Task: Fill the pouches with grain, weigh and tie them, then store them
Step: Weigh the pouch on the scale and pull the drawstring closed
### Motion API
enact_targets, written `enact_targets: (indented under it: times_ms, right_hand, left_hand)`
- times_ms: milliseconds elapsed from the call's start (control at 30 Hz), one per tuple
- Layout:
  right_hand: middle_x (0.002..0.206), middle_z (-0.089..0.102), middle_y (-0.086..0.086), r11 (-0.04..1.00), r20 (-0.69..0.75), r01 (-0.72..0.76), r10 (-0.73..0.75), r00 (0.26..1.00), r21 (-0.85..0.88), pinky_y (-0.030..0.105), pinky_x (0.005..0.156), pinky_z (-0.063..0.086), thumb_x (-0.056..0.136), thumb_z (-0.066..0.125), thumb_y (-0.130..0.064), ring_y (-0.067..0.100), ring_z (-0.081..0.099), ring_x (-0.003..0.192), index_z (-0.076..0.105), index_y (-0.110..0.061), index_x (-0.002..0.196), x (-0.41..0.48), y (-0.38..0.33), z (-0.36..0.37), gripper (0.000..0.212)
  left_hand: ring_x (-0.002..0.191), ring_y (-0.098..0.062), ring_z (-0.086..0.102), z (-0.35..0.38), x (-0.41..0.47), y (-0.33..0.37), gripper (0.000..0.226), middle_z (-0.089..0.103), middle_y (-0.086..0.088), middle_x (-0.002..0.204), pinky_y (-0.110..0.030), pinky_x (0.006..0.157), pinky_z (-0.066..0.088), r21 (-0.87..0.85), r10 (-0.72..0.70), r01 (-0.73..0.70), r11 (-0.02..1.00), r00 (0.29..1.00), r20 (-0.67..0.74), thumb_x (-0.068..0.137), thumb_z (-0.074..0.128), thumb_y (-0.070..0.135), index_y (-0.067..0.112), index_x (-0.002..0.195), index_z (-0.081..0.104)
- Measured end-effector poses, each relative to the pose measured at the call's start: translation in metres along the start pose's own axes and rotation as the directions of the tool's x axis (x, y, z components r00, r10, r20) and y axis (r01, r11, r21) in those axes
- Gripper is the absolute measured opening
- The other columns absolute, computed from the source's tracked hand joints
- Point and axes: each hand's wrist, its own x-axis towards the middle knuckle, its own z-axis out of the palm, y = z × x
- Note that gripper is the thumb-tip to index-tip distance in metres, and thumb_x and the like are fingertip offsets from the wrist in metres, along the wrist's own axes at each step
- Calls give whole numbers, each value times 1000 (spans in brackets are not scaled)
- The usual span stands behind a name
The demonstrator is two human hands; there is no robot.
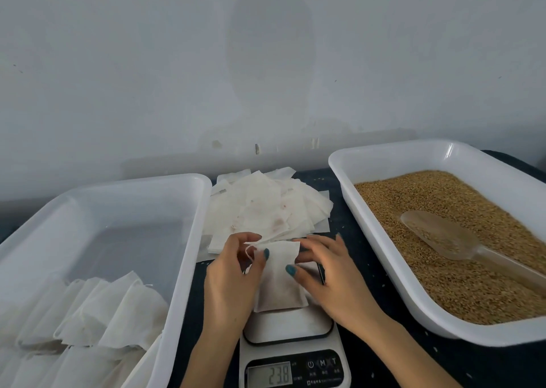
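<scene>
The left hand (233,275) and right hand (336,278) are curled round a filled pouch (279,287) stood on the scale (289,327). A reading of seemingly 23.8 is shown.

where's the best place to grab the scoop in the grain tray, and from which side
Likely the handle, coming in from the near right: the scoop lies flat on the grain, its bowl pointing far left and the narrow handle stretching toward the near-right end of the tray.

L hand (236,272) & R hand (331,275) close together, forearms angled inward, fingers curled, both pinching pouch (280,287).
</scene>
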Motion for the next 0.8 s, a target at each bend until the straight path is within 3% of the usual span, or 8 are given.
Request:
enact_targets:
  times_ms: [133, 200, 300, 400, 533, 633, 733, 800]
  right_hand:
    - [91, 62, -20, 990, -72, -48, 58, 996, 135, 13, 81, 46, 88, 70, -41, -2, 56, 101, 66, -40, 94, 5, -10, 1, 7]
    - [87, 63, -15, 982, -57, -31, 42, 998, 184, 14, 77, 47, 91, 67, -38, 0, 54, 97, 55, -48, 82, 12, -20, -2, 18]
    - [88, 61, -20, 966, -15, 12, -8, 1000, 260, 12, 76, 43, 93, 63, -38, 1, 53, 94, 51, -48, 79, 30, -49, -3, 21]
    - [86, 62, -23, 931, 20, 106, -121, 992, 350, 15, 80, 39, 97, 62, -34, -1, 52, 90, 60, -37, 84, 54, -88, 3, 13]
    - [94, 70, -9, 882, 154, 135, -226, 962, 451, 30, 89, 49, 98, 61, -34, 7, 62, 87, 67, -22, 98, 77, -135, 21, 13]
    - [96, 70, -4, 906, 300, 139, -273, 914, 400, 33, 79, 49, 99, 59, -35, 13, 59, 81, 67, -19, 106, 83, -154, 42, 19]
    - [105, 71, 3, 940, 445, 190, -305, 842, 285, 31, 75, 42, 100, 58, -35, 16, 56, 83, 68, -16, 114, 84, -161, 60, 25]
    - [111, 71, 4, 951, 518, 243, -307, 799, 189, 31, 76, 41, 100, 57, -33, 21, 59, 91, 69, -16, 116, 82, -163, 70, 25]
  left_hand:
    - [71, -3, 63, -9, -11, 15, 22, 64, 19, 78, -13, 60, 46, 17, 99, -98, 995, 993, -62, 88, 72, 23, 42, 92, 63]
    - [71, -2, 63, -20, -19, 28, 21, 64, 13, 73, -10, 61, 45, 89, 196, -185, 979, 971, -138, 85, 72, 19, 37, 92, 64]
    - [60, -4, 63, -42, -28, 49, 22, 63, 11, 80, -25, 57, 52, 287, 355, -280, 916, 899, -258, 83, 72, 15, 31, 95, 64]
    - [68, -25, 67, -73, -31, 61, 8, 65, 6, 88, -42, 59, 55, 393, 357, -207, 896, 863, -358, 89, 63, 28, 33, 95, 61]
    - [96, -42, 58, -121, -26, 45, 54, 59, -7, 105, -58, 80, 52, 333, 169, -59, 941, 934, -314, 76, 36, 53, 23, 116, 58]
    - [99, -43, 59, -148, -27, 19, 82, 60, -17, 106, -55, 84, 50, 533, 45, 61, 844, 982, -184, 69, 25, 60, 5, 118, 60]
    - [90, -44, 60, -150, -32, -3, 47, 62, -23, 92, -54, 81, 49, 595, -172, 251, 763, 967, -188, 73, 54, 48, 6, 93, 64]
    - [89, -47, 60, -151, -26, -18, 17, 60, -31, 84, -55, 81, 49, 578, -340, 379, 722, 923, -181, 71, 75, 6, 9, 70, 58]
